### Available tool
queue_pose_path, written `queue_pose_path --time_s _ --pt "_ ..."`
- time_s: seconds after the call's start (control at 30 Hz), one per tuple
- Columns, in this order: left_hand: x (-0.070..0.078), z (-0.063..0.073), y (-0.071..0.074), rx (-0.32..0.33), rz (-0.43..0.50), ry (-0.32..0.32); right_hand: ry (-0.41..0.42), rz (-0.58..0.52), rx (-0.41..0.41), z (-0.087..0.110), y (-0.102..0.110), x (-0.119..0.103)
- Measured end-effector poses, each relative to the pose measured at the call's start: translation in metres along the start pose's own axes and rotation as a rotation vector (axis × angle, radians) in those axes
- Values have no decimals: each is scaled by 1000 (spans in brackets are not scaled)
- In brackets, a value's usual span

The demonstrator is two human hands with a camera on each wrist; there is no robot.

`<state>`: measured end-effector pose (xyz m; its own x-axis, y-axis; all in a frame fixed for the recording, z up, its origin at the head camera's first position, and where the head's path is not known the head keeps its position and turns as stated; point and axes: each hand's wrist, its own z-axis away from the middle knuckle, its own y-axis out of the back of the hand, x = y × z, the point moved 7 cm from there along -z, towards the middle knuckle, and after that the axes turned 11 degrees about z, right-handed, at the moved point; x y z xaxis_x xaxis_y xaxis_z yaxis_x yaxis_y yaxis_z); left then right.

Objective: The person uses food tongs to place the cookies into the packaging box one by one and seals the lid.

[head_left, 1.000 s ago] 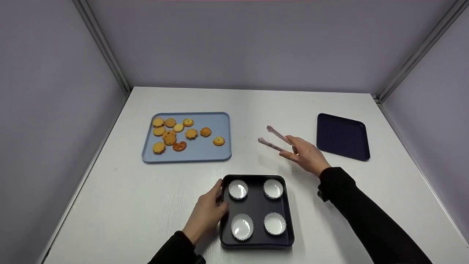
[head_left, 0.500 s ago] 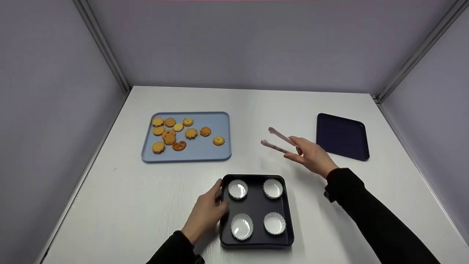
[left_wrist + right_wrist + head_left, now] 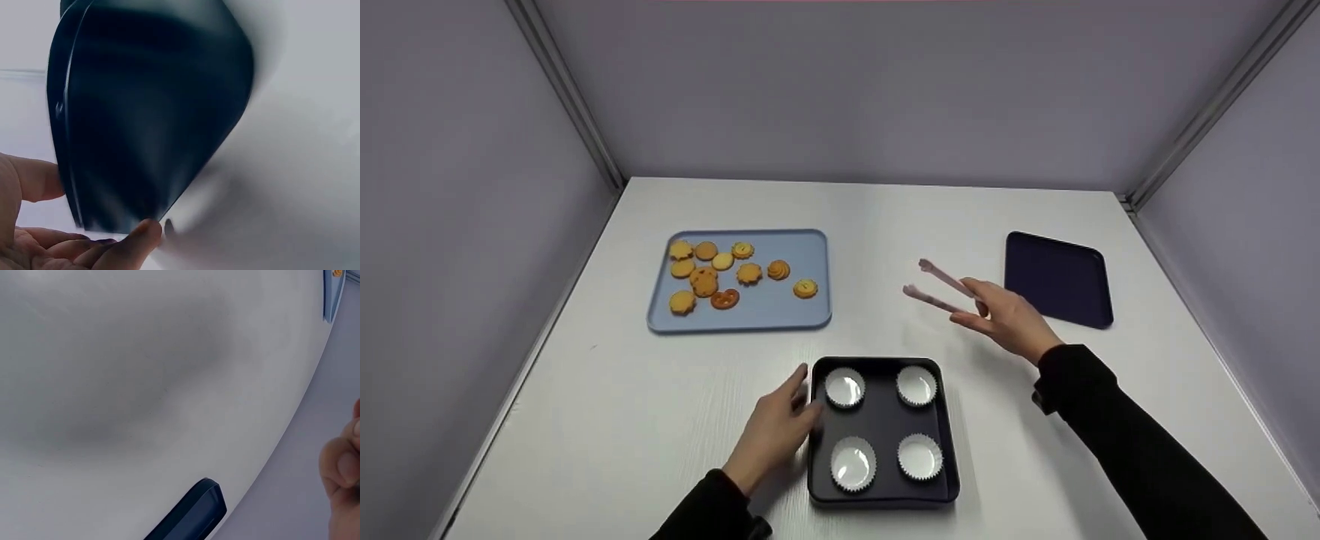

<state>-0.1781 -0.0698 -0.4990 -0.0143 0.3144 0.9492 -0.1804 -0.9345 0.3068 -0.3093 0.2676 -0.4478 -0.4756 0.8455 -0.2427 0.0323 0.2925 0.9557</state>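
Our right hand [image 3: 1012, 319] had the tongs [image 3: 947, 280] pinched, prongs apart, probably so the tips had room to squeeze. Our left hand [image 3: 772, 431] was loosely spread beside the dark pan [image 3: 877, 420], likely for steadying, though we couldn't tell how firmly. Four white cups [image 3: 845, 388] sat spaced out inside; past that, cookies [image 3: 704, 281] lay on the blue tray [image 3: 780, 315].

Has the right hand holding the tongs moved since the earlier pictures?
Yes: in the head view, the right hand has shifted rightward, away from the blue tray.
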Motion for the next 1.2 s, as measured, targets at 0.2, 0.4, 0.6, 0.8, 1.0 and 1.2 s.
queue_pose_path --time_s 0.2,0.4,0.6,0.8,1.0,1.2 --pt "-2 -19 45 120 -76 33 -7 1 7 1 0 1" --pt "-12 -41 98 185 -186 52 -12 -6 10 1 -1 4" --pt "-28 -65 156 241 -317 69 -8 -15 20 -1 -1 3" --pt "-53 -84 189 211 -439 99 0 -13 29 0 -2 3" --pt "-83 -92 191 164 -436 185 11 1 37 3 -1 3" --pt "-95 -92 194 215 -435 218 9 1 36 1 -1 2"
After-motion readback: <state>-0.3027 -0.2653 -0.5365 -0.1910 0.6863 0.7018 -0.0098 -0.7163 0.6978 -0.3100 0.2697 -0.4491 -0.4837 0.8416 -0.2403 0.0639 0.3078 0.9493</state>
